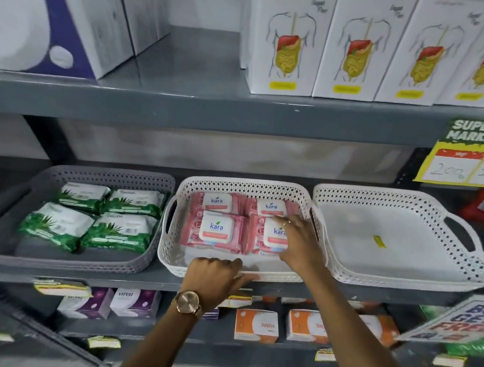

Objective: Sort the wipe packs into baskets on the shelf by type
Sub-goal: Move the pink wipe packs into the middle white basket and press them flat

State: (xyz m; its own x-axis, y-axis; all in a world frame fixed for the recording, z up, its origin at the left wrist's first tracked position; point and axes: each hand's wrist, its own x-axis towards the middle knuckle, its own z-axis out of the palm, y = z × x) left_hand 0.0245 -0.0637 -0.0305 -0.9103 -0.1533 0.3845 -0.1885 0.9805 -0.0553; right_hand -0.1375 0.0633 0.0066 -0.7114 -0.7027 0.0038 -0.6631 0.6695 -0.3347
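Note:
Three baskets stand side by side on the middle shelf. The grey basket (141, 265) on the left holds several green wipe packs (118, 233). The white middle basket (171, 253) holds several pink wipe packs (214, 230). My right hand (297, 242) rests on the front right pink pack (262, 237), fingers spread over its lid and edge. My left hand (216, 277), wearing a watch, grips the front rim of the middle basket. The white basket (401, 278) on the right has only a small yellow sticker (379, 241) inside.
White boxes (287, 39) with a stomach drawing line the upper shelf, and a white and purple box (59, 18) stands at its left. Purple-and-white boxes (136, 302) and orange boxes (255, 325) sit on the lower shelf. Price signs (469, 155) hang at the right.

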